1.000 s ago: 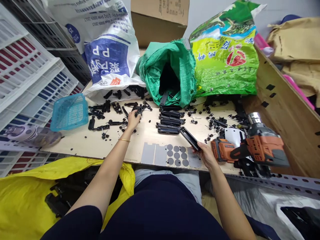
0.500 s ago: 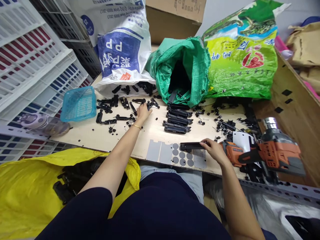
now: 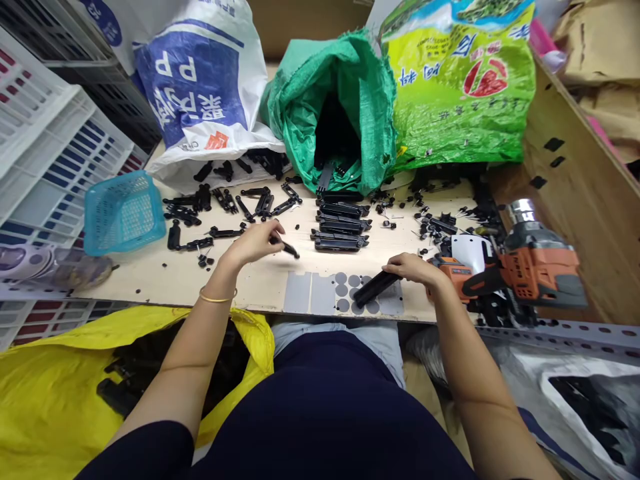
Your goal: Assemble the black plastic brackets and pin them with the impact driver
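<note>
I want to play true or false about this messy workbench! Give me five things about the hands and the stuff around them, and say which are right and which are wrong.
1. The left hand holds a small black part. True.
2. The right hand holds nothing. False: the right hand holds a long black piece.
3. A gold bracelet is on the left arm. True.
4. The blue basket is right beside the orange power tool. False: the blue basket is far over on the left, and the orange power tool is on the right.
5. The open green sack is between the white sack and the yellow-and-green bag. True.
</note>
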A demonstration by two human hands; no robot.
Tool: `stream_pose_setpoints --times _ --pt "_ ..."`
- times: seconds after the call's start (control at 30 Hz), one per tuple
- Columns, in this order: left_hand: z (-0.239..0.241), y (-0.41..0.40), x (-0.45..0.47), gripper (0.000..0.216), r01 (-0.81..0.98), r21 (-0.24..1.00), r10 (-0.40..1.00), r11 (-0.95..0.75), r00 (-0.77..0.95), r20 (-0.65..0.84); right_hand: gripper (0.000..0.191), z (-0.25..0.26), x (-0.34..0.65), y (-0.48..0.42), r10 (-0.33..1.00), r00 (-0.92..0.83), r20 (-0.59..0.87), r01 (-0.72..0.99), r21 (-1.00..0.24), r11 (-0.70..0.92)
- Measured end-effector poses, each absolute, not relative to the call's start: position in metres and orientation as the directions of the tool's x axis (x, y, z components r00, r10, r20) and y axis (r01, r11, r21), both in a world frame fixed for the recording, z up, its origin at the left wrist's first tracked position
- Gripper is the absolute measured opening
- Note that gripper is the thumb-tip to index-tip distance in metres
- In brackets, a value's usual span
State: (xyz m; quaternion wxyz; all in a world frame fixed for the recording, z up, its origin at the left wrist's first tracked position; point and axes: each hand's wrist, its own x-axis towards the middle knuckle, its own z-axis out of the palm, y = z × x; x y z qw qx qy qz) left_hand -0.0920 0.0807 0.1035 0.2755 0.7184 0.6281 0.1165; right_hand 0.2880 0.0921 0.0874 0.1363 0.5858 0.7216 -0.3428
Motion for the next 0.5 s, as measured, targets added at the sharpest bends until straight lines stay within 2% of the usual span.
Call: stream_pose_setpoints --times 0.1,0.17,0.23,0.37,0.43,0.5 --pt "0.093 0.062 -0.061 0.030 0.821 0.551 0.890 -0.149 0.355 -0.288 0.025 0.083 0.272 0.097 0.714 -0.282 -0.641 0.954 -0.267 0.137" --pt "0.075 0.056 -0.033 0.030 0.795 0.580 0.872 -0.177 0.400 -0.283 0.020 0.076 0.255 0.096 0.775 -0.206 -0.597 0.976 -0.177 0.124" --pt "0.054 0.050 -0.005 0.027 0.793 0.584 0.898 -0.173 0.371 -0.237 0.030 0.067 0.240 0.088 0.866 -0.123 -0.485 0.988 -0.143 0.060" --pt "0.012 0.038 0.027 0.027 0.818 0.547 0.960 -0.179 0.268 -0.086 0.059 0.041 0.227 0.054 0.961 -0.062 -0.268 0.951 -0.310 -0.025" --pt "-0.002 0.031 0.030 0.031 0.816 0.546 0.974 -0.188 0.225 -0.002 0.058 0.028 0.229 0.037 0.971 -0.021 -0.240 0.925 -0.373 -0.072" --pt "-0.010 0.027 0.027 0.037 0.796 0.573 0.978 -0.194 0.199 0.055 0.049 0.018 0.232 0.026 0.975 0.003 -0.224 0.908 -0.408 -0.097"
